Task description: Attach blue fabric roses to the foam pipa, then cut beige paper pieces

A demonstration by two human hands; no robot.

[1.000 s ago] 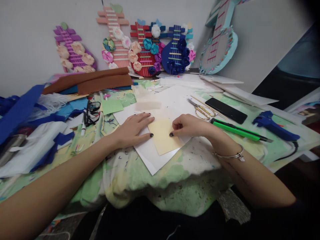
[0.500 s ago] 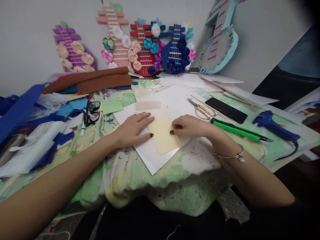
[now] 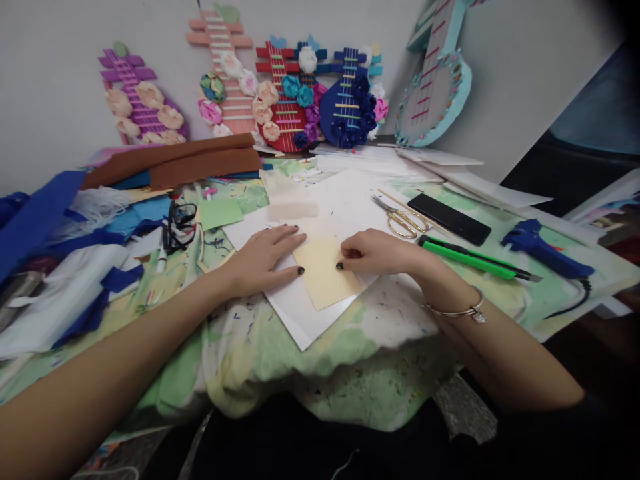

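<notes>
Blotchy green cloth (image 3: 360, 347) spreads under everything; guitar-shaped decorations (image 3: 335, 113) line the wall (image 3: 55, 87) behind. I see yellow paper (image 3: 325, 277) flat on a white sheet (image 3: 303, 327), between both hands. Left hand (image 3: 270, 257): palm down, fingers spread, index tip and thumb at the paper's left edge. Right hand (image 3: 373, 253): curled, thumb on the paper's right side; I can't tell whether it pinches the edge. Risks, my judgement: paper looks thin, so an uneven right-thumb pull could skew or crease it if the left presses too lightly. White sheet could slide too, cloth beneath being rumpled. Green cutter (image 3: 470, 257) lies just beside the right wrist (image 3: 420, 260), scissors (image 3: 400, 221) near; a careless sweep could knock either.
</notes>
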